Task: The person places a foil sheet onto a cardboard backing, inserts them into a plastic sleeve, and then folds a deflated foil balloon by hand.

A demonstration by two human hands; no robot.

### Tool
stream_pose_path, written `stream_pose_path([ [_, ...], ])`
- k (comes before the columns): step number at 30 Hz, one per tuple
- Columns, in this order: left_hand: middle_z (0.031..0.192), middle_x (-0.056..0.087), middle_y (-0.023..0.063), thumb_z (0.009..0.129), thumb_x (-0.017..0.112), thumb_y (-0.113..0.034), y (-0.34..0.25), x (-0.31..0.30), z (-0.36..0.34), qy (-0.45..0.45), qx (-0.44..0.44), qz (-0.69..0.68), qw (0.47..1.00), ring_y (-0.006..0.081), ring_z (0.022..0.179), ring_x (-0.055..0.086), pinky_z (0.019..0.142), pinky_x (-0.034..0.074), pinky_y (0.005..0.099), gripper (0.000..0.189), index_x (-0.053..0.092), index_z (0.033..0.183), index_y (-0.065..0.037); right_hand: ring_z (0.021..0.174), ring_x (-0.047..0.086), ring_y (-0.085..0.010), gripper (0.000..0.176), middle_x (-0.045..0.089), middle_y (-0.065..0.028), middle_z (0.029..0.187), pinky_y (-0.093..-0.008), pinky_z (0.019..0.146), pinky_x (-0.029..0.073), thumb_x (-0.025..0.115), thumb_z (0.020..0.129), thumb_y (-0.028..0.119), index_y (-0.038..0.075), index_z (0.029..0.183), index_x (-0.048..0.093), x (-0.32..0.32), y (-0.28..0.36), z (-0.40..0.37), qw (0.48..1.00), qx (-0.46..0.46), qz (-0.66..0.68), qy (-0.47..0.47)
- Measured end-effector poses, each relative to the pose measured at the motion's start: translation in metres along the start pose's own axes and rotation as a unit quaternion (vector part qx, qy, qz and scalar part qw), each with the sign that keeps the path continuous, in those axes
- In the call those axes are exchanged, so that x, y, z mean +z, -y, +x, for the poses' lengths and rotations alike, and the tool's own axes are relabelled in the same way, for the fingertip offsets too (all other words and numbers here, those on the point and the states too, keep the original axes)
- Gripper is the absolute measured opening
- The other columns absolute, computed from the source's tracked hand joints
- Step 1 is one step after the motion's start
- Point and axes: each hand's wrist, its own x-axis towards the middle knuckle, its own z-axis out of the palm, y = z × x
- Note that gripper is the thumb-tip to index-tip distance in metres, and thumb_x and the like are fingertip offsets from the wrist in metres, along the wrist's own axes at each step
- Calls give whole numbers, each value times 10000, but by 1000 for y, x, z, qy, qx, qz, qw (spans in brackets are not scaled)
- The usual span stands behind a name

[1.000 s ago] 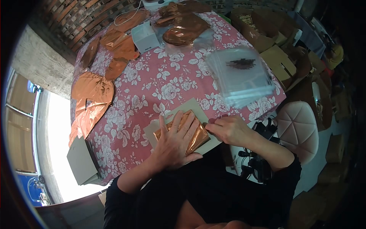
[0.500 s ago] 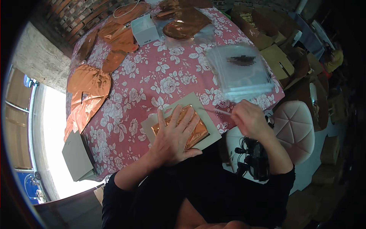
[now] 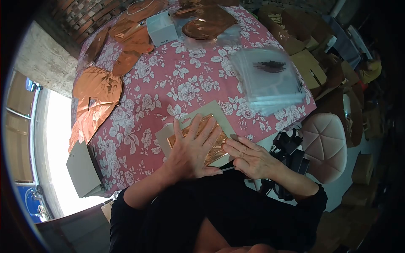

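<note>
Spread flat, my left hand (image 3: 192, 147) presses on a folded copper foil piece (image 3: 217, 149), which lies on a grey-beige card (image 3: 221, 110) at the table's near edge. My right hand (image 3: 253, 160) is at the right edge of the card and foil, fingers together, with a thin pale stick (image 3: 228, 168) pinched beneath them. The stick points toward my left thumb; its other end is hidden by my right hand. Part of the foil is covered by my left fingers.
On the flowered tablecloth (image 3: 185, 90) are a stack of clear bags (image 3: 274, 86), a white box (image 3: 162, 31), copper foil balloons (image 3: 99, 90) and grey cards (image 3: 82, 170). A padded chair (image 3: 325, 145) and cardboard boxes (image 3: 308, 67) stand at right. A person in yellow (image 3: 371, 71) is farther off.
My right hand has moved down and left to the card's right edge, bringing the thin stick with it. My left hand stays flat on the foil.
</note>
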Motion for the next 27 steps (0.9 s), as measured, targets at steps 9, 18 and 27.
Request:
stream_pose_path([
  [9,1577,210,163,630,700,-704,-2,-2,-3,26,-8,14,1000,409,1451,151,1057,76,758,1171,251,1512,-77,694,639,-343,97,648,-160,759,-445,621,502,634,835,65,22,804,553,-25,-32,26,965,232,-17,-117],
  [18,1585,193,148,630,695,-703,-3,1,-5,37,-18,19,999,442,1454,87,1059,42,759,1173,231,1523,-99,613,647,-393,306,636,-200,643,-478,557,505,632,896,289,8,774,612,-9,-108,125,939,268,-208,-62],
  [27,1588,182,143,625,685,-719,-3,2,-4,51,-19,46,997,475,1447,62,1056,57,762,1197,212,1527,-91,516,460,-52,431,482,27,540,-237,500,387,450,1025,365,22,876,666,-51,2,34,786,399,450,146],
])
